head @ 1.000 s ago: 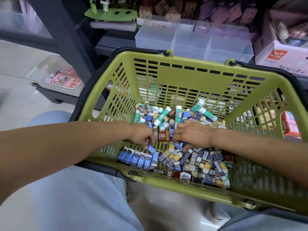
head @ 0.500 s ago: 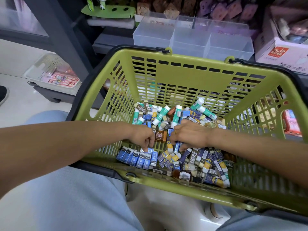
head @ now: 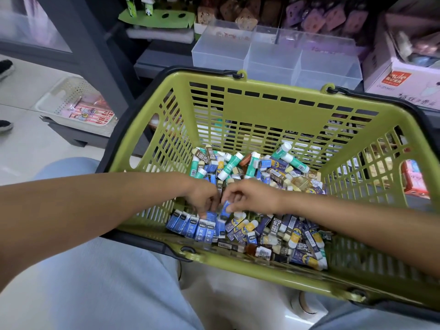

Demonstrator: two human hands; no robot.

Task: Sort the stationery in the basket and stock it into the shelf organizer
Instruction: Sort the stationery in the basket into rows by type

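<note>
Inside the green slatted plastic basket (head: 271, 108), the right hand (head: 252, 196) pinches a small blue-sleeved eraser (head: 225, 209); the left hand's (head: 202, 198) curled fingers (head: 204, 214) touch the blue eraser row (head: 195, 226).

Floor (head: 23, 144): pale glossy tile. Dark metal shelf upright (head: 95, 55) rises at left, beside a glass panel (head: 31, 25). White perforated tray (head: 71, 103) sits on a low dark base (pink packets inside). Shelf goods behind are blurred.
</note>
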